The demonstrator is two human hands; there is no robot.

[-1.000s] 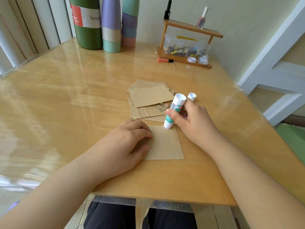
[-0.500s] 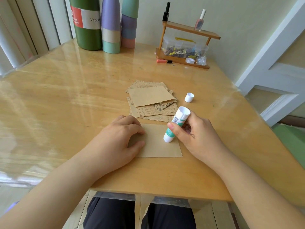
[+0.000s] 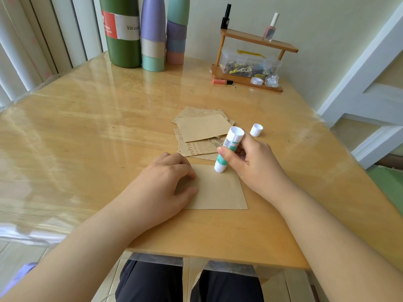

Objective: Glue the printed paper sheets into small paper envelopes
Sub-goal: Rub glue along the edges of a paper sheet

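My right hand [image 3: 253, 162] is curled round the glue stick [image 3: 227, 149], pinching its barrel between thumb and fingers, with the uncapped end pressed down on the far edge of the brown paper sheet [image 3: 220, 190] lying near me on the table [image 3: 87, 138]. My left hand [image 3: 161, 184] lies on the sheet's left part, fingers bent and pressing it flat so it cannot slide. To do this well, I reckon I should keep the stick tilted only slightly, draw it in a thin, even band close along the edge, and hold the paper firm with the left hand so it does not wrinkle or lift with the glue. Just beyond lies the pile of printed sheets [image 3: 201, 136], with the white cap [image 3: 256, 129] standing to its right, apart from it. Whether any glue is already on the paper I cannot make out, and my left hand hides the sheet's left edge, so any fold there stays unseen.
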